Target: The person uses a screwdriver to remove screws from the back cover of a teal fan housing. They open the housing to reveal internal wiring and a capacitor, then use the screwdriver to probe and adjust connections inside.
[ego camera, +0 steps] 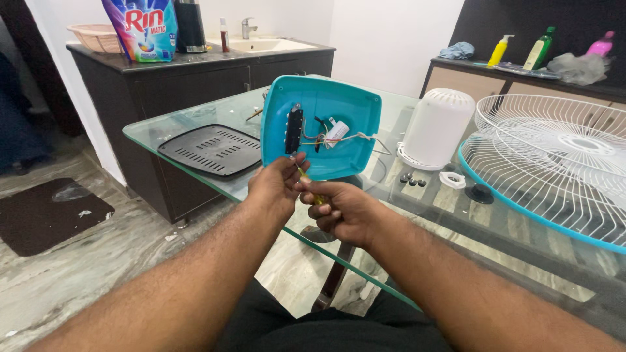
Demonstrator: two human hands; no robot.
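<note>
I'm in a home utility room: dark cabinet counter (195,62) with washbasin (264,44), detergent pouch (142,27), laundry basket (96,37), cleaning bottles (540,47), glass table (182,127), marble floor (98,261).

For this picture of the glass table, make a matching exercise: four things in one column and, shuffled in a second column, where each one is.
Things:
1. teal cover
2. black vented plate
3. white housing
4. wire fan guard

Places:
A. standing upright at the middle of the table
B. held up by the left hand
C. lying at the table's right end
D. lying flat at the table's left end

Pairs: 1-B, 2-D, 3-A, 4-C
</note>
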